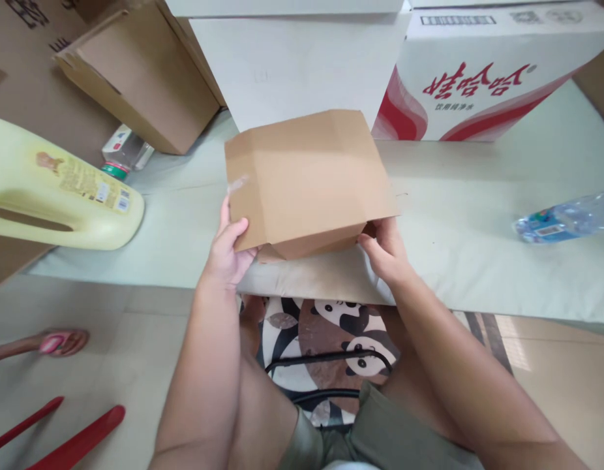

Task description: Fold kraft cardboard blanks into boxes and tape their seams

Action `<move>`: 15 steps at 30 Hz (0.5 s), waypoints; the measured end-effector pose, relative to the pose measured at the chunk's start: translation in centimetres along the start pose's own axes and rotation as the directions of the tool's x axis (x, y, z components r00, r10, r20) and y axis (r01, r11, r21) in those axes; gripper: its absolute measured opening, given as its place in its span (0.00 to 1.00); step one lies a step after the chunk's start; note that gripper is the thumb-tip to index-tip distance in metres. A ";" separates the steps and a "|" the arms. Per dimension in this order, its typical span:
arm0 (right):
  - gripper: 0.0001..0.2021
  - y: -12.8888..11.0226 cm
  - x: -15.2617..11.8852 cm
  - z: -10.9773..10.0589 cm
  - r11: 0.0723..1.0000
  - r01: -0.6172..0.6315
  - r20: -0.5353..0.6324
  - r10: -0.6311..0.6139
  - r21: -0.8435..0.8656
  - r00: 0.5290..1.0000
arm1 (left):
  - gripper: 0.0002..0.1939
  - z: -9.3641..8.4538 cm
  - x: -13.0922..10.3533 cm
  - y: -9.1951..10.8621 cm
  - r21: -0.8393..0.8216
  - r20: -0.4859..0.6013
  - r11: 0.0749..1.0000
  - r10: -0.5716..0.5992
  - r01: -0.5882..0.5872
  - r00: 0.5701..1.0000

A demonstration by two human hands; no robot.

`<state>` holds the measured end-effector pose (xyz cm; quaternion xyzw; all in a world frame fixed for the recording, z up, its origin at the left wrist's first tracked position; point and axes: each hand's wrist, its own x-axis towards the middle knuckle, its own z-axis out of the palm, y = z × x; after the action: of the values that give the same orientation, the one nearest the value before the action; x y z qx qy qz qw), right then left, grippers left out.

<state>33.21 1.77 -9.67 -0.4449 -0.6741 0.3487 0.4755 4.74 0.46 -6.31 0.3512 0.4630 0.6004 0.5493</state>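
A small brown cardboard box (312,176) lies tilted before me, over the near edge of the pale cloth-covered surface. Its broad flap faces up, and a strip of clear tape shows near the left edge. My left hand (228,251) grips the box's front left corner, thumb on top and fingers underneath. At the front right corner, my right hand (385,251) is closed on the box's lower edge, with some fingertips hidden under the flap. Behind the box stands a large white carton (302,72).
A yellow jug (62,189) lies at left, near a clear bottle with a green cap (116,170) and a brown carton (140,72). At right are a water bottle (561,219) and a red-and-white carton (488,78). Red stool legs (81,437) and another person's foot (64,341) show below left.
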 end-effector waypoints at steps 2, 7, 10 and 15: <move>0.16 -0.3 0.1 -0.1 0.999 -0.007 -0.039 0.009 0.054 0.999 | 0.28 0.3 0.1 -0.1 0.035 -0.014 0.999 0.020 -0.020 1.000; 0.30 -0.8 0.3 -0.1 0.997 -0.079 -0.236 0.075 -0.010 0.969 | 0.24 0.8 0.5 -0.1 0.047 -0.109 0.997 0.070 -0.065 0.992; 0.28 -0.7 0.1 -0.2 0.996 -0.092 -0.305 0.092 0.014 0.948 | 0.25 1.0 0.3 0.4 0.058 -0.145 0.998 0.041 -0.033 0.989; 0.13 -0.8 0.2 -0.5 0.940 -0.205 -0.350 0.296 0.272 0.889 | 0.23 0.8 0.0 0.6 0.129 -0.082 0.992 0.022 -0.011 0.996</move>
<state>33.48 1.67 -8.69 -0.5309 -0.4593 0.3881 0.5971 5.29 0.60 -5.45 0.3646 0.5201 0.5880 0.5008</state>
